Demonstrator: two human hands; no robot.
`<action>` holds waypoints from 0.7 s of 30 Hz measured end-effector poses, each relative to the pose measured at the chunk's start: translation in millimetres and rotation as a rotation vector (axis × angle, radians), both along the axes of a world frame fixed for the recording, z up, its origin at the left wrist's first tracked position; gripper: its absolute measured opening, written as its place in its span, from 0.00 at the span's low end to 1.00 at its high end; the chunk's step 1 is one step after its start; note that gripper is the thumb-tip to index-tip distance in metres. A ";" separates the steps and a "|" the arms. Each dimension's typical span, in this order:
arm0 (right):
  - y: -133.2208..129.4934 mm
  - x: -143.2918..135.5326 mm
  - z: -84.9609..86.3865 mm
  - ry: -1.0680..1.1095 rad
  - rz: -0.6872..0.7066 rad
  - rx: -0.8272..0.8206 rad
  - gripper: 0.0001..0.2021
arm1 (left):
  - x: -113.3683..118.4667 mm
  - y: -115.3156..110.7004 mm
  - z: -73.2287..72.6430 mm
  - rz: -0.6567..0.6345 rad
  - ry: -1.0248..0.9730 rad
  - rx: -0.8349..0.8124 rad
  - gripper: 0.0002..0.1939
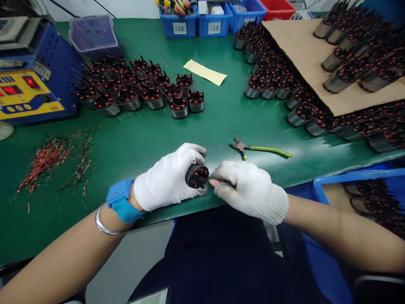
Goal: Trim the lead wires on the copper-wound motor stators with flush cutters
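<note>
My left hand [171, 177], in a white glove, is closed around a motor stator [198, 175] near the table's front edge. The stator lies tilted, its copper-wound end facing my right hand. My right hand [243, 188], also gloved with a bare fingertip showing, is pinched right beside that end. A thin dark piece shows between its fingers; it may be a tool tip or a wire, and I cannot make out which. Just beyond my right hand lie diagonal cutters [242, 147] with green handles, jaws apart.
Several stators [153, 97] stand at the back left, more on cardboard [303, 63] at right. Copper wire scraps [47, 160] lie left, near a blue-and-yellow soldering station [31, 88]. A yellow paper strip [205, 72] and blue bins [180, 27] are behind; a blue crate [319, 185] is front right.
</note>
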State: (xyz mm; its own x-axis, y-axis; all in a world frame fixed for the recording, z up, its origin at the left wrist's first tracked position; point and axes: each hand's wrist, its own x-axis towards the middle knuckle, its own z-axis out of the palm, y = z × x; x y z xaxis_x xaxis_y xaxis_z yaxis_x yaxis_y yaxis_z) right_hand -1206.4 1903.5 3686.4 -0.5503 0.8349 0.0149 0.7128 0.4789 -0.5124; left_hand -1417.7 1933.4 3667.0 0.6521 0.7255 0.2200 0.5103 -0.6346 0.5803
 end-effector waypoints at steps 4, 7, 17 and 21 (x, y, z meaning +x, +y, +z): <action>3.5 -0.1 -0.8 0.112 -0.073 -0.046 0.08 | 0.4 0.9 -0.4 0.044 0.003 -0.009 0.22; 5.7 -0.6 -3.0 0.146 -0.109 -0.064 0.08 | 1.0 2.8 -1.2 0.090 -0.026 0.019 0.24; 11.0 -0.2 -5.3 0.077 -0.180 0.082 0.09 | -5.8 8.4 -0.8 0.121 0.078 0.056 0.27; 9.3 0.5 -0.7 0.109 -0.180 0.113 0.09 | -4.3 6.7 -4.3 0.076 0.026 0.090 0.26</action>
State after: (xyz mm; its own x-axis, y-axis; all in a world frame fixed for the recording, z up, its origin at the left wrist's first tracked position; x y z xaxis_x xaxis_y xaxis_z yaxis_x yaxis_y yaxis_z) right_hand -1206.0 1912.8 3685.6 -0.3828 0.9091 0.1644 0.7355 0.4076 -0.5412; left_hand -1422.0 1940.1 3662.8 0.6027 0.7509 0.2700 0.5731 -0.6427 0.5085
